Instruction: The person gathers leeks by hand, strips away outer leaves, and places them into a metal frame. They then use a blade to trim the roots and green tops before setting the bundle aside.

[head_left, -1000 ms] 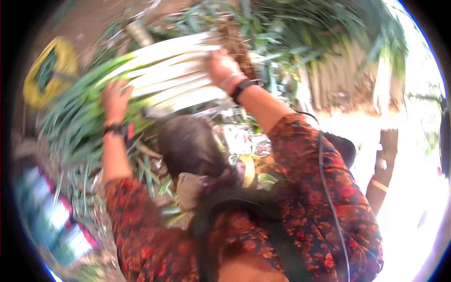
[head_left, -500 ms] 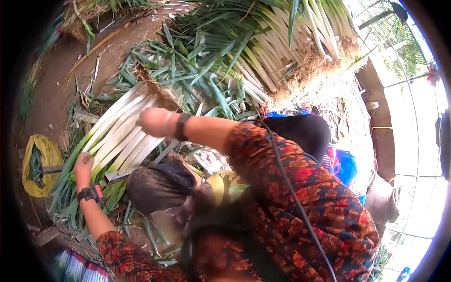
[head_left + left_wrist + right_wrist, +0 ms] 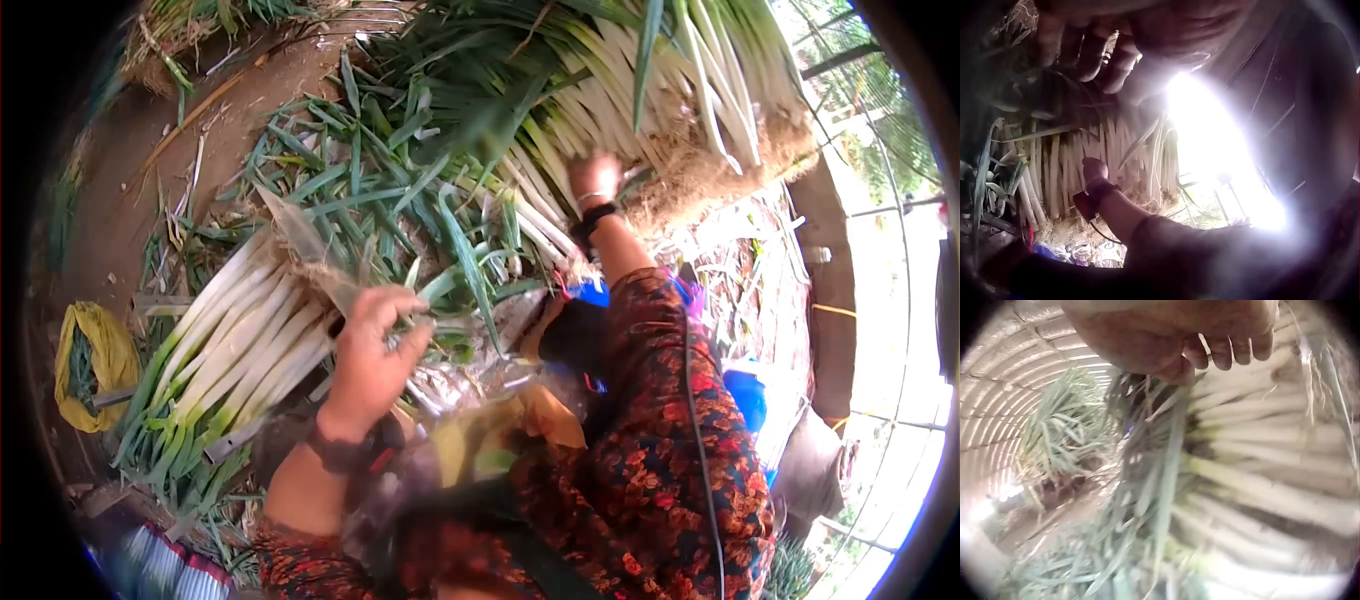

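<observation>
A row of leeks (image 3: 250, 330) lies at the left, white stems toward a brown flat piece (image 3: 305, 235) and green tops toward the lower left. Just right of the stems, my left hand (image 3: 372, 355) is raised with loosely bent fingers and nothing visible in them; the left wrist view shows this hand (image 3: 1100, 53) at the top. My right hand (image 3: 597, 178) is over the large leek pile (image 3: 650, 90), close to the stems. In the right wrist view the hand's fingers (image 3: 1222, 353) extend above white stems (image 3: 1272, 469); whether they touch is unclear.
Loose green leaves (image 3: 400, 180) cover the ground between row and pile. A yellow sack (image 3: 95, 370) stands far left, a striped bag (image 3: 170, 565) at lower left. Wire mesh (image 3: 880, 250) runs along the right, with a blue item (image 3: 745, 395) nearer my sleeve.
My right hand has moved from the row's stems over to the large pile on the right. My left hand has left the green part of the row and moved right, past the root end.
</observation>
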`<state>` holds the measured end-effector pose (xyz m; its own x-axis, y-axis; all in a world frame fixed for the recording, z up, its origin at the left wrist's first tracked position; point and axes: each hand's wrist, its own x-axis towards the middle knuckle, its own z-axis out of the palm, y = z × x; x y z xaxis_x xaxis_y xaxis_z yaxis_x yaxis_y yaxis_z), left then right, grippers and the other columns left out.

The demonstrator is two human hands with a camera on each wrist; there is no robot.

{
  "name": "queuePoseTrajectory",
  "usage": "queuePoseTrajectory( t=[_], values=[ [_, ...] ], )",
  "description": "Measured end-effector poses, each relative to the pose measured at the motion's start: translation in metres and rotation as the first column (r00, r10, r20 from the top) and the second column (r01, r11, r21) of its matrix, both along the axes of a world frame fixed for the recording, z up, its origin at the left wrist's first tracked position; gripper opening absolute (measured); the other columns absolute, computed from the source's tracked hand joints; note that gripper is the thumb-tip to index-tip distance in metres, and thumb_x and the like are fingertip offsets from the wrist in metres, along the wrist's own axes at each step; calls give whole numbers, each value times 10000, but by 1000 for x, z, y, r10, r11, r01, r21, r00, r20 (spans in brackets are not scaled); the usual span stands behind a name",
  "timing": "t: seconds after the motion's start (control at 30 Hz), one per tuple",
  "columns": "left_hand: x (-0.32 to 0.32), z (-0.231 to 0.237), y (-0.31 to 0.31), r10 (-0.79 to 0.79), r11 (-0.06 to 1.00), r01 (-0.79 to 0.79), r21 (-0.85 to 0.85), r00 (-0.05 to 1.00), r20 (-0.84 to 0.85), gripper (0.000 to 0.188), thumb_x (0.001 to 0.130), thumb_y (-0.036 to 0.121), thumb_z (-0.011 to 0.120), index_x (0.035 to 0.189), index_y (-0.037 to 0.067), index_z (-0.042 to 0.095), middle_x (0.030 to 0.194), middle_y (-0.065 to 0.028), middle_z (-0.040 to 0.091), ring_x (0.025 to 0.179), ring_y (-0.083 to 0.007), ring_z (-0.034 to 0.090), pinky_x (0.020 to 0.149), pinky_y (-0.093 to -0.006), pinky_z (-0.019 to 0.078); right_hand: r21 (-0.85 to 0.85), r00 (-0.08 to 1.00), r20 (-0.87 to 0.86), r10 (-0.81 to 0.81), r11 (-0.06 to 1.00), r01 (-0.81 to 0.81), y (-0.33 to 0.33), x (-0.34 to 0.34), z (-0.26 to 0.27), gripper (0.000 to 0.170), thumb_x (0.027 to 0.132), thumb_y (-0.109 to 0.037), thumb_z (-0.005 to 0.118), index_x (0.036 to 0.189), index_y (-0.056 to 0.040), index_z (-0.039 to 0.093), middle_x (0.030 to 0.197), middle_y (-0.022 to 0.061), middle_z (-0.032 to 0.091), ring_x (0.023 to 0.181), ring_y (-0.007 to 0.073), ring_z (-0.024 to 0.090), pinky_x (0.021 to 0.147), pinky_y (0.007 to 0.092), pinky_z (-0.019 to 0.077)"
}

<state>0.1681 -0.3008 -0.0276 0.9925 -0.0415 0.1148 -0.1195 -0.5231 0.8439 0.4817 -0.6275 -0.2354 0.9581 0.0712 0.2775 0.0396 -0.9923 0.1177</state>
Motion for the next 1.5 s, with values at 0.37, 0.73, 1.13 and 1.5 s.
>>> queuePoseTrajectory(
  t=[0.37,0.73,1.13,1.5],
  values=[
    [32,4,12,82,996,-85,-1,972,-219,146,794,51,652,937,24,650,1036,-112,613,1009,-250,576,909,-352,444,-104,894,-90,-440,897,431,-19,103,18,384,823,-246,631,1162,-71,585,1189,139,579,1080,317,609,759,441,577],
    [12,-1,31,133,991,-133,32,991,6,143,802,91,676,926,32,639,992,-124,604,982,-282,570,867,-351,454,406,860,-503,-86,855,323,62,64,28,349,821,-223,581,1097,-16,632,1008,180,685,962,304,674,768,347,554],
    [18,-56,64,102,872,-283,-400,903,-416,215,927,214,630,1002,13,638,870,16,612,785,-60,546,697,-214,442,854,761,-519,389,253,454,178,-319,52,280,737,-210,645,824,52,598,681,102,617,609,196,590,567,355,473],
    [25,-48,58,131,668,-451,-592,855,-503,550,894,597,551,1005,65,641,928,-38,598,736,-182,591,669,-350,522,861,662,-499,559,406,306,152,-408,141,316,752,-161,644,1002,2,539,789,98,610,700,176,597,643,348,502]
  ],
)
